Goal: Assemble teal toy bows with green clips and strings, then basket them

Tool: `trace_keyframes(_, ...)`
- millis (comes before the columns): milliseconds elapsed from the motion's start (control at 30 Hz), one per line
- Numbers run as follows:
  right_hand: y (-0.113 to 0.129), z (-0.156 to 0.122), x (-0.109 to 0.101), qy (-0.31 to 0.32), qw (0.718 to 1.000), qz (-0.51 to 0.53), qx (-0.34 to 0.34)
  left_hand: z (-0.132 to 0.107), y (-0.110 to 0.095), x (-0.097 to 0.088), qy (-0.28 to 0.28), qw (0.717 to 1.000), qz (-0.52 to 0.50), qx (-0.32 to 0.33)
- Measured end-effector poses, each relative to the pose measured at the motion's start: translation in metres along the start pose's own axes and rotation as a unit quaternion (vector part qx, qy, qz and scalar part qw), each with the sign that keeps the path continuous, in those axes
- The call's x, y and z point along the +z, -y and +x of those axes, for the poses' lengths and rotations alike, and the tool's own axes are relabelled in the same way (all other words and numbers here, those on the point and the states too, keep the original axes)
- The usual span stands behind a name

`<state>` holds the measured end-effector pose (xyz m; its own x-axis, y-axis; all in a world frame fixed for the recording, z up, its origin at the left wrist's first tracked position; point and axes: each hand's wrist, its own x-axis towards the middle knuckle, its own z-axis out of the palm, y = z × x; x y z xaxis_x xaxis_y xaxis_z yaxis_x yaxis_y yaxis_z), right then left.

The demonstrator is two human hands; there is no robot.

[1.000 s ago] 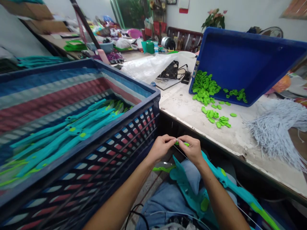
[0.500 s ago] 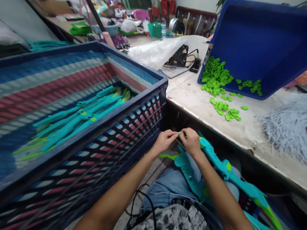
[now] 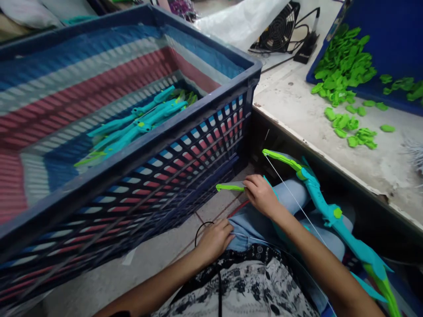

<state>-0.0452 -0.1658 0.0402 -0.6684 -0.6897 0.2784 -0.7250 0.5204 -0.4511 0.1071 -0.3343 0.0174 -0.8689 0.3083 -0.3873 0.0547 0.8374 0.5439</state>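
A teal toy bow [image 3: 317,193] with lime-green limbs and a taut white string leans across my right thigh. My right hand [image 3: 261,193] is closed around a second toy bow, whose green tip [image 3: 229,187] sticks out to the left of the fingers; most of that bow is hidden under my hand and forearm. Lower on my lap, my left hand [image 3: 216,237] is closed, fingers curled down against the jeans. From its fingertips a thin white string [image 3: 253,238] runs rightward over the lap.
Left of me stands a large blue plastic crate [image 3: 211,88] with a striped lining, holding several toy bows [image 3: 142,121]. On the white table, small green plastic pieces [image 3: 346,66] spill from a tipped blue bin [image 3: 396,35]. A black fan [image 3: 279,28] stands behind.
My hands have parted from the first bow's tip, where its string now stretches taut. My right hand has moved down onto the second bow, my left hand down to my lap. The view has tilted downward.
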Motion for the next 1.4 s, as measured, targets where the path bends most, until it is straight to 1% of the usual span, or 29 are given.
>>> trace_keyframes(67,-0.003,-0.002,0.011,0.022,0.999,-0.023,0.028,0.004,-0.003,0.0,0.017,0.999,0.04,0.005)
trace_keyframes(133,-0.007,-0.003,0.02,0.04,0.997,-0.041,0.053,0.009,-0.003,-0.008,0.028,1.0,0.008,0.01)
trace_keyframes(167,-0.008,-0.003,0.022,0.051,0.995,-0.05,0.062,0.011,-0.003,-0.014,0.028,0.999,-0.046,0.008)
trace_keyframes(200,-0.01,-0.004,0.024,0.063,0.994,-0.061,0.071,0.013,-0.003,-0.022,0.023,0.991,-0.132,-0.001)
trace_keyframes(233,-0.011,-0.003,0.026,0.073,0.992,-0.071,0.08,0.014,-0.004,-0.029,0.017,0.969,-0.246,-0.016)
trace_keyframes(267,-0.012,-0.003,0.026,0.082,0.989,-0.078,0.091,0.016,-0.007,-0.037,0.016,0.925,-0.379,-0.033)
trace_keyframes(300,-0.013,-0.002,0.025,0.087,0.988,-0.077,0.103,0.018,-0.012,-0.043,0.025,0.857,-0.512,-0.047)
trace_keyframes(333,-0.014,-0.001,0.024,0.089,0.987,-0.062,0.117,0.02,-0.019,-0.048,0.045,0.774,-0.63,-0.054)
trace_keyframes(367,-0.016,0.0,0.022,0.088,0.987,-0.029,0.13,0.022,-0.027,-0.051,0.072,0.688,-0.72,-0.052)
trace_keyframes(400,-0.018,0.001,0.019,0.084,0.986,0.022,0.142,0.025,-0.036,-0.052,0.097,0.614,-0.782,-0.043)
trace_keyframes(433,-0.02,0.001,0.016,0.079,0.981,0.089,0.151,0.028,-0.046,-0.053,0.114,0.56,-0.82,-0.03)
trace_keyframes(467,-0.023,0.0,0.013,0.074,0.971,0.167,0.156,0.031,-0.055,-0.052,0.119,0.527,-0.841,-0.02)
trace_keyframes(500,-0.025,-0.001,0.009,0.069,0.953,0.249,0.16,0.034,-0.062,-0.05,0.114,0.515,-0.849,-0.014)
trace_keyframes(533,-0.027,-0.003,0.006,0.064,0.927,0.33,0.166,0.037,-0.069,-0.049,0.104,0.522,-0.846,-0.012)
trace_keyframes(567,-0.029,-0.005,0.003,0.062,0.896,0.404,0.175,0.04,-0.074,-0.047,0.096,0.54,-0.836,-0.015)
trace_keyframes(633,-0.033,-0.01,-0.002,0.06,0.831,0.514,0.205,0.044,-0.079,-0.043,0.105,0.582,-0.806,-0.029)
trace_keyframes(667,-0.034,-0.012,-0.005,0.058,0.803,0.549,0.224,0.045,-0.08,-0.042,0.118,0.598,-0.792,-0.038)
trace_keyframes(700,-0.035,-0.014,-0.007,0.056,0.783,0.572,0.24,0.046,-0.08,-0.042,0.13,0.608,-0.782,-0.047)
trace_keyframes(733,-0.036,-0.015,-0.01,0.055,0.769,0.585,0.253,0.047,-0.08,-0.043,0.14,0.615,-0.774,-0.055)
trace_keyframes(767,-0.036,-0.017,-0.012,0.052,0.76,0.592,0.263,0.048,-0.079,-0.045,0.141,0.619,-0.77,-0.061)
trace_keyframes(800,-0.037,-0.019,-0.014,0.05,0.753,0.597,0.271,0.049,-0.078,-0.049,0.129,0.625,-0.767,-0.064)
trace_keyframes(833,-0.038,-0.021,-0.015,0.046,0.748,0.601,0.279,0.052,-0.076,-0.055,0.1,0.63,-0.768,-0.064)
trace_keyframes(900,-0.041,-0.025,-0.017,0.037,0.737,0.607,0.295,0.057,-0.071,-0.072,0.002,0.642,-0.765,-0.051)
trace_keyframes(967,-0.044,-0.03,-0.017,0.024,0.724,0.616,0.311,0.065,-0.066,-0.092,-0.103,0.673,-0.732,-0.029)
trace_keyframes(1033,-0.047,-0.033,-0.015,0.019,0.712,0.625,0.321,0.074,-0.062,-0.11,-0.165,0.723,-0.67,-0.006)
trace_keyframes(1067,-0.048,-0.034,-0.014,0.019,0.707,0.629,0.323,0.079,-0.062,-0.117,-0.182,0.747,-0.639,0.005)
trace_keyframes(1133,-0.049,-0.034,-0.013,0.021,0.702,0.635,0.321,0.088,-0.064,-0.126,-0.204,0.778,-0.594,0.022)
trace_keyframes(1233,-0.048,-0.034,-0.013,0.019,0.697,0.642,0.318,0.101,-0.068,-0.133,-0.226,0.8,-0.554,0.029)
trace_keyframes(1400,-0.045,-0.032,-0.016,0.019,0.694,0.641,0.326,0.111,-0.07,-0.135,-0.214,0.831,-0.511,0.048)
